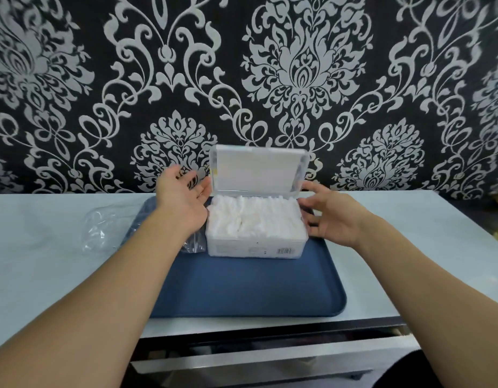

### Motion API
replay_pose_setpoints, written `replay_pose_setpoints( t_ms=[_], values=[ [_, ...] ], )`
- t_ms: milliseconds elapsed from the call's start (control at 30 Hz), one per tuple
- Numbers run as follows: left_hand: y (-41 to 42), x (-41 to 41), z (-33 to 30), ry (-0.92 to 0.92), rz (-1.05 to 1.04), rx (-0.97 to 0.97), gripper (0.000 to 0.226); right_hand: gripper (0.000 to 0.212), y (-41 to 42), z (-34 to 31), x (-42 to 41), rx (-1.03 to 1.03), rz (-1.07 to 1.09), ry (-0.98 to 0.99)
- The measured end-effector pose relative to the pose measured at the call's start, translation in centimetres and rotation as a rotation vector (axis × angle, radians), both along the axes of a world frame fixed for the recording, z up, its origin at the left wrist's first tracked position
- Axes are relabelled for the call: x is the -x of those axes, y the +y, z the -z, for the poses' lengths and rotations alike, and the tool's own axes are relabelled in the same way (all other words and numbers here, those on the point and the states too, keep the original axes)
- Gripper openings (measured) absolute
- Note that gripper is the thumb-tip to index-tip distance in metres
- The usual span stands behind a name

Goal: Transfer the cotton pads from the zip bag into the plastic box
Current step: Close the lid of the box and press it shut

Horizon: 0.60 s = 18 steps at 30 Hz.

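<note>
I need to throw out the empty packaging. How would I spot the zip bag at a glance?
Start at the blue tray on the pale countertop. At its left edge, beside the plastic box full of cotton pads, lies the zip bag. It is the only crumpled, see-through thing there.

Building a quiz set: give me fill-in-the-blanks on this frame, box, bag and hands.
1. The plastic box sits on a ____ tray.
2. Its lid stands ____.
3. The box is full of white ____.
4. The clear bag lies beside the ____ hand; the right hand holds nothing.

Missing words: blue; open; cotton pads; left
</note>
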State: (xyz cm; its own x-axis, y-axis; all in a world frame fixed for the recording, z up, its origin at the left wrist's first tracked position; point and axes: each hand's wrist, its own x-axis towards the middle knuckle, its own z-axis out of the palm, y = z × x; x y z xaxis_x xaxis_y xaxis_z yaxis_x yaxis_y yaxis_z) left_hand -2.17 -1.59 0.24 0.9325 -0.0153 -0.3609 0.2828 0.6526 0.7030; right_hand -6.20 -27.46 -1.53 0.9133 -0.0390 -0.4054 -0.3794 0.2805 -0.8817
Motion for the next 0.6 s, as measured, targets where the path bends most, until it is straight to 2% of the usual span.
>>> replay_pose_setpoints(
  t_ms=[33,67,133,200,233,267,333,400,533,600],
  values=[
    [0.3,0.0,-0.1,-0.024,0.048,-0.093,0.057,0.032,-0.5,-0.4,0.4,-0.009,0.02,-0.014],
    [0.4,0.2,-0.2,-0.073,0.137,-0.261,0.062,0.038,-0.9,-0.9,0.9,0.03,0.033,-0.026],
    [0.2,1.0,0.1,-0.233,0.301,-0.74,0.049,0.057,-0.9,-1.7,1.7,0.269,-0.005,-0.091],
    [0.1,1.4,0.8,-0.479,0.342,-1.22,0.027,0.056,0.3,-2.1,3.0,0.683,-0.089,-0.268],
    [0.0,1.6,1.5,-0.599,0.378,-1.405,0.026,0.054,1.2,-2.0,3.6,0.953,-0.17,-0.397],
    [-0.1,2.0,2.1,-0.685,0.453,-1.545,0.036,0.056,2.0,-1.4,4.0,1.217,-0.3,-0.509],
    [-0.3,2.8,2.9,-0.714,0.615,-1.664,0.053,0.061,3.7,-0.4,4.5,1.507,-0.54,-0.584],
    [-0.5,3.4,3.2,-0.674,0.689,-1.69,0.055,0.061,4.9,0.4,4.5,1.608,-0.624,-0.539],
    [-1.0,4.0,3.1,-0.666,0.674,-1.782,0.055,0.058,5.9,0.8,4.4,1.698,-0.606,-0.522],
    [-0.8,4.4,3.2,-0.685,0.633,-1.734,0.056,0.058,5.5,0.5,4.5,1.578,-0.641,-0.557]
  ],
)
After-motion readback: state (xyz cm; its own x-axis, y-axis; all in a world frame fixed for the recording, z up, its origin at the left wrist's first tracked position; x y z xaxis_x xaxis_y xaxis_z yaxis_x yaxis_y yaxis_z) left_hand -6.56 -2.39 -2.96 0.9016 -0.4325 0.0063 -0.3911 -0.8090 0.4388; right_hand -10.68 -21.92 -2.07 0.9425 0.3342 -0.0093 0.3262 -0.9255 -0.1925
